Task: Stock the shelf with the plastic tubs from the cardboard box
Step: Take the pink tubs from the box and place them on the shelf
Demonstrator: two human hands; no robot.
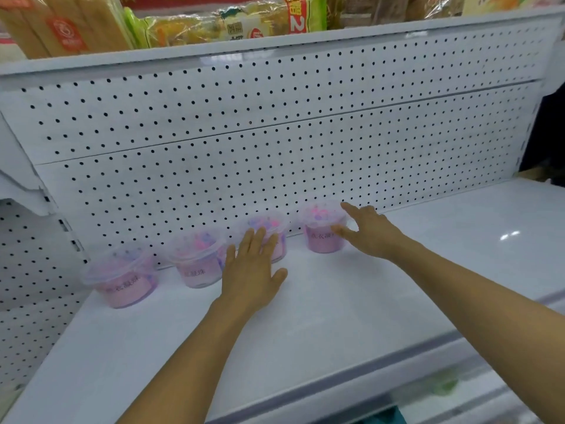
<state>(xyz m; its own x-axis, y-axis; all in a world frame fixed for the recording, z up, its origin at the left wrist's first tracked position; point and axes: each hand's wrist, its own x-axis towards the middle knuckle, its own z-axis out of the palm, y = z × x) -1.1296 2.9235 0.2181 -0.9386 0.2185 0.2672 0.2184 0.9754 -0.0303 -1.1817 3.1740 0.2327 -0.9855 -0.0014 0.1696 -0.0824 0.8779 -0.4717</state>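
Note:
Several clear plastic tubs of pink and purple beads stand in a row along the back of the white shelf [321,316]. The leftmost tub [122,278] and the second tub [198,260] stand free. My left hand [252,270] lies flat with straight fingers, its fingertips against the front of the third tub [269,224]. My right hand [367,231] reaches to the rightmost tub [321,228], with thumb and forefinger spread at its right side, touching it. The cardboard box is out of view.
A white pegboard panel [275,133] backs the shelf. The shelf above carries wrapped noodle packets [214,22]. To the right of the tubs the shelf surface runs on bare. The shelf's front rail [351,390] runs along the near edge.

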